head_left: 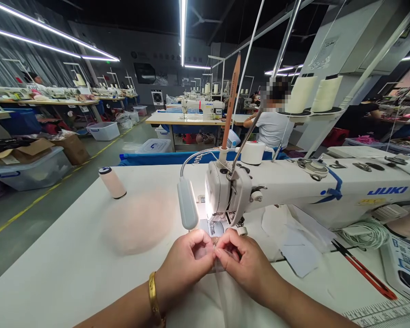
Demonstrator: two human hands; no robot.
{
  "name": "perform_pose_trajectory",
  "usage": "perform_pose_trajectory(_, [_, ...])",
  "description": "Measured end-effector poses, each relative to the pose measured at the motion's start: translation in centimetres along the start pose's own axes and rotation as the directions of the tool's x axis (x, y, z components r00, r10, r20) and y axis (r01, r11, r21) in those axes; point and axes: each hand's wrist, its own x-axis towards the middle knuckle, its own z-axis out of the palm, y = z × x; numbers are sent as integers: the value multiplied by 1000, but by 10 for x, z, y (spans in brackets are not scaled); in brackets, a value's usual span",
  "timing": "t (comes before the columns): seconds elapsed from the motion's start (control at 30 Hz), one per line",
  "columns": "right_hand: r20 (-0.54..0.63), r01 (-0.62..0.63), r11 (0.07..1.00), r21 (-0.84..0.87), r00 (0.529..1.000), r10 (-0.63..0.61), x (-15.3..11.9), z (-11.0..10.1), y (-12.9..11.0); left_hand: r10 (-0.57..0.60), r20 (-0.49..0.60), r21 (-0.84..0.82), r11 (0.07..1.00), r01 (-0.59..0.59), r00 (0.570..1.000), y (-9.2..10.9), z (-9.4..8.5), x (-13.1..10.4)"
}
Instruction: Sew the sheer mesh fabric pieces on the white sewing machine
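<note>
Pale fabric (222, 296), one piece: pinched in the fingers of both the left hand (187, 257) and the right hand (253, 269), fingertips nearly meeting; held just before the needle area of a white sewing machine (269, 182). Peach thread spool (112, 183): stood on the white counter (71, 255). Red-and-black tool (364, 271): laid at right, near a ruler (382, 312).

Off-white fabric (205, 303), white sewing machine (283, 191) with blue lettering (387, 191), pale pink thread spool (113, 183), gold bangle (152, 294), red-and-black tool (362, 269)
</note>
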Motion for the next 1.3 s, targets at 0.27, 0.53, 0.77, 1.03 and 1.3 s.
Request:
perform_pose_trajectory(0.27, [-32,88,996,-14,996,-88,-3,1,5,30,-60,-19,999,-32,998,-3,3,1])
perform_pose_trajectory(0.53, [-51,117,991,-69,991,-121,-1,0,2,-39,-18,-48,998,38,999,-1,2,0])
perform_pose_trajectory(0.77, [-60,140,986,-94,987,-146,-3,1,2,10,-29,-114,993,-13,1000,-1,2,1])
perform_pose_trajectory(1.03, [-60,141,984,-110,987,-148,-2,1,1,-21,-6,-93,995,20,1000,-4,2,0])
perform_pose_trajectory(1.3, [-67,113,986,-124,990,-122,-2,-1,-1,-32,54,-99,994,37,998,-3,-1,1])
